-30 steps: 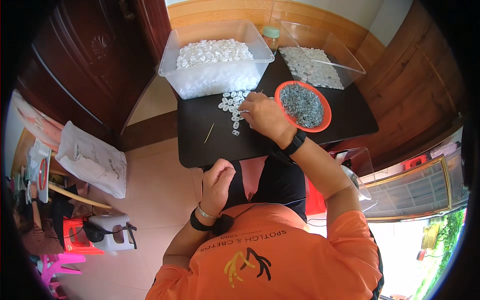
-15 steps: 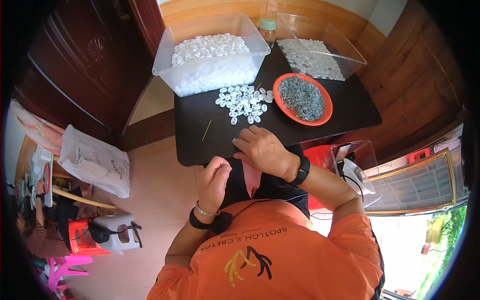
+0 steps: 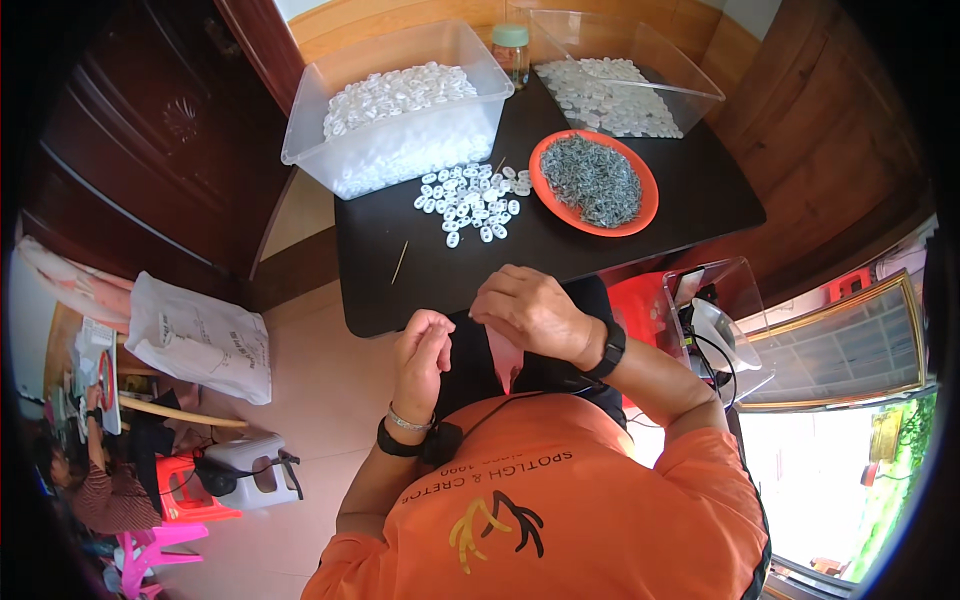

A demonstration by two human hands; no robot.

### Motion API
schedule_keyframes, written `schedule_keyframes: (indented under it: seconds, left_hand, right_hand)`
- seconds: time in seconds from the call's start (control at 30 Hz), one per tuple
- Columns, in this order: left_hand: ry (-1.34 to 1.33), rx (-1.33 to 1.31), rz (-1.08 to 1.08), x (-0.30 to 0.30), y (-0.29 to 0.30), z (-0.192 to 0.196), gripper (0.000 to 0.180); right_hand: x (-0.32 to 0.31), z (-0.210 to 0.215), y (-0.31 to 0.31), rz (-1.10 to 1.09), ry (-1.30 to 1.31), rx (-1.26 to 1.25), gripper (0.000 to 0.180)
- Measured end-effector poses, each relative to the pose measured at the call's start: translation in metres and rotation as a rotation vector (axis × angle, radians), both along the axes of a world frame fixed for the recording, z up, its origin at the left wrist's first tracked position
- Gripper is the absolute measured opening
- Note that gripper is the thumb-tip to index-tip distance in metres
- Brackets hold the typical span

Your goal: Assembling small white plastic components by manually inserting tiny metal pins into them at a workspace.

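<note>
My left hand [image 3: 422,358] is closed in front of the table's near edge, its thumb and fingertips pressed together; anything in them is too small to make out. Close by on the right, my right hand [image 3: 530,312] curls its fingers downward and inward, so its fingertips are hidden. A small gap separates the two hands. Beyond them, loose white oval pieces with holes [image 3: 472,205] lie scattered on the dark table [image 3: 372,305]. An orange plate [image 3: 608,231] to their right carries a heap of small grey metal parts [image 3: 592,180]. A thin brownish stick [image 3: 400,262] rests left of the pieces.
A translucent tub [image 3: 297,135] of white pieces stands at the back left. Behind are a green-lidded jar [image 3: 511,60] and a clear box [image 3: 690,85] of pale flat pieces. At far left, another person [image 3: 105,492] sits by plastic stools [image 3: 190,488] and a white sack [image 3: 205,335].
My right hand has turned inward, its fingers curling toward the left hand. The left hand stays raised and closed. The whole view has shifted slightly.
</note>
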State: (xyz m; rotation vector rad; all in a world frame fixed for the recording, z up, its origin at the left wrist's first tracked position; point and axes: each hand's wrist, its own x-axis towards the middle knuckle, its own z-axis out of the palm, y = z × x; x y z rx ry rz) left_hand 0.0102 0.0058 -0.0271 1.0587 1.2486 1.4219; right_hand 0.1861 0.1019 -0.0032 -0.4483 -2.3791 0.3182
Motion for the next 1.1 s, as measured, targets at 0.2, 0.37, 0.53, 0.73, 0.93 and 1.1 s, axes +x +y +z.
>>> schedule_keyframes:
  seconds: [0.2,0.37,0.53,0.73,0.93,1.1]
  left_hand:
    - [-0.084,-0.077,-0.280,0.005,0.004,0.003,0.028]
    - [-0.195,-0.113,-0.325,0.007,0.006,0.003,0.024]
    - [-0.345,-0.112,-0.302,0.011,0.010,0.003,0.021]
    - [-0.299,-0.105,-0.226,0.017,0.013,0.008,0.016]
    - [-0.307,-0.080,-0.238,0.012,0.013,0.004,0.013]
    - [-0.186,-0.061,-0.165,0.006,0.012,0.004,0.011]
  right_hand:
    - [0.003,0.017,-0.015,0.170,0.168,-0.184,0.015]
    - [0.008,0.007,-0.013,0.151,0.184,-0.197,0.016]
    - [0.006,0.004,-0.020,0.062,0.303,-0.390,0.026]
    - [0.002,0.004,-0.020,-0.033,0.272,-0.280,0.029]
    - [0.006,0.010,-0.016,0.032,0.189,-0.257,0.027]
    - [0.039,0.049,0.021,-0.211,0.081,-0.004,0.025]
